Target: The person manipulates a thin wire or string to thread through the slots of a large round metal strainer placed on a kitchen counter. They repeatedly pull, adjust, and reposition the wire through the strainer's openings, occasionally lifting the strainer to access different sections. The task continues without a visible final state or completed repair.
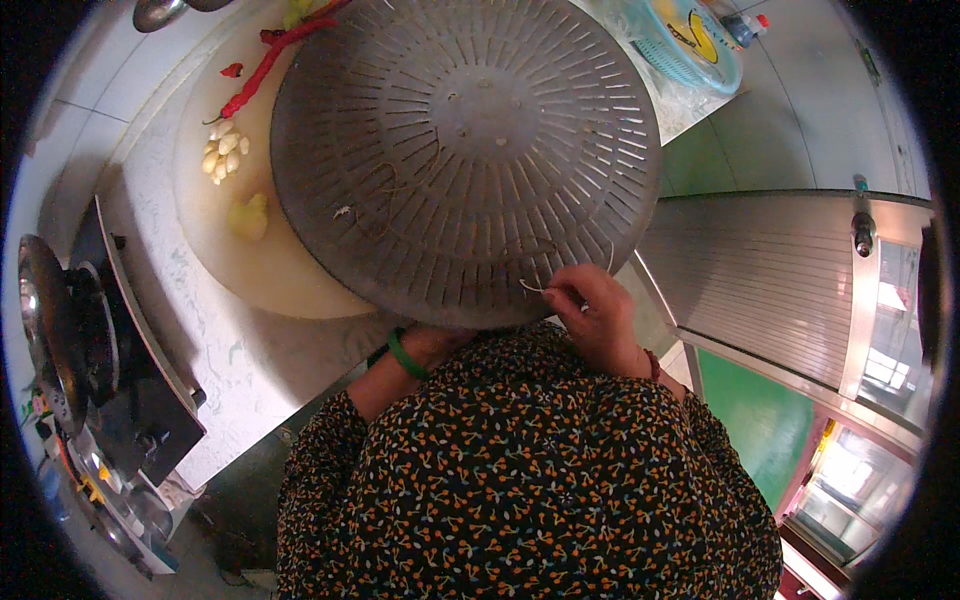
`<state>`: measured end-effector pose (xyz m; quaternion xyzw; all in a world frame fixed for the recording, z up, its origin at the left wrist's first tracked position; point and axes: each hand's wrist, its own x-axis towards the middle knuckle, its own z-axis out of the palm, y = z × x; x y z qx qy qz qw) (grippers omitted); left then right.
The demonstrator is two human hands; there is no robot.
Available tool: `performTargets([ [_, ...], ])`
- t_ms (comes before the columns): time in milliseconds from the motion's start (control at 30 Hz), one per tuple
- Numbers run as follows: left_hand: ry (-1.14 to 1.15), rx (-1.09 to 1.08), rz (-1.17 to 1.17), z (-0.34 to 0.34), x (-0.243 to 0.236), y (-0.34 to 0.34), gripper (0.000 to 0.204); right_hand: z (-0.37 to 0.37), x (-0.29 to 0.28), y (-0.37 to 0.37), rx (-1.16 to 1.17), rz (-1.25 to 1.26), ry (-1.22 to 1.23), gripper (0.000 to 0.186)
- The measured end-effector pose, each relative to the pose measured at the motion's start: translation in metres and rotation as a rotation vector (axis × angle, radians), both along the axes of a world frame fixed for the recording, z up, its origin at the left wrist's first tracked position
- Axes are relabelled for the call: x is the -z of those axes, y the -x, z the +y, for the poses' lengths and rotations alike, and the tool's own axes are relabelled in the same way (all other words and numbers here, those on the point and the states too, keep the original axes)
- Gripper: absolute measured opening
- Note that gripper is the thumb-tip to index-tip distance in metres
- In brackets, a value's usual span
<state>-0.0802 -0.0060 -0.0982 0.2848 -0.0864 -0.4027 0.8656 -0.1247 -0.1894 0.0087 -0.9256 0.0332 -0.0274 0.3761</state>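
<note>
A large round grey steamer rack, slotted all around, covers much of the view in front of me. At its near rim my left hand, below a green bangle, reaches underneath and holds the rack; its fingers are hidden. My right hand is closed in a pinch at the near right rim, with a thin pale strand between its fingertips. A few thin, dark curved strands show on the rack's face. Partly behind the rack lies a round pale cutting board.
Garlic cloves, a ginger piece and red chili peppers lie on the board. A stove with a pan stands at left. A light blue basket is at far right, a ribbed cabinet door beyond my right arm.
</note>
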Motion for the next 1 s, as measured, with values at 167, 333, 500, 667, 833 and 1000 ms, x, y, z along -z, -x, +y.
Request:
performTargets([
  [167,-0.011,0.021,0.017,0.001,-0.004,-0.002,0.071,-0.003,0.002,0.000,-0.096,-0.018,0.005,0.014],
  [333,-0.025,0.043,0.074,0.003,-0.005,-0.003,0.072,-0.008,0.006,0.000,-0.290,-0.170,0.011,0.015],
  [500,-0.031,0.062,0.175,0.015,0.003,0.004,0.074,-0.006,0.009,0.003,-0.321,-0.228,0.064,0.016],
  [667,-0.037,0.079,0.264,0.028,0.013,0.013,0.075,-0.004,0.007,0.003,-0.327,-0.222,0.086,0.016],
  [833,-0.036,0.055,0.308,0.029,0.027,0.020,0.076,-0.004,0.011,0.007,-0.249,-0.261,0.002,0.016],
  [1000,-0.247,0.019,0.142,0.016,0.033,0.020,0.083,-0.004,0.010,0.012,-0.088,-0.236,0.035,0.013],
])
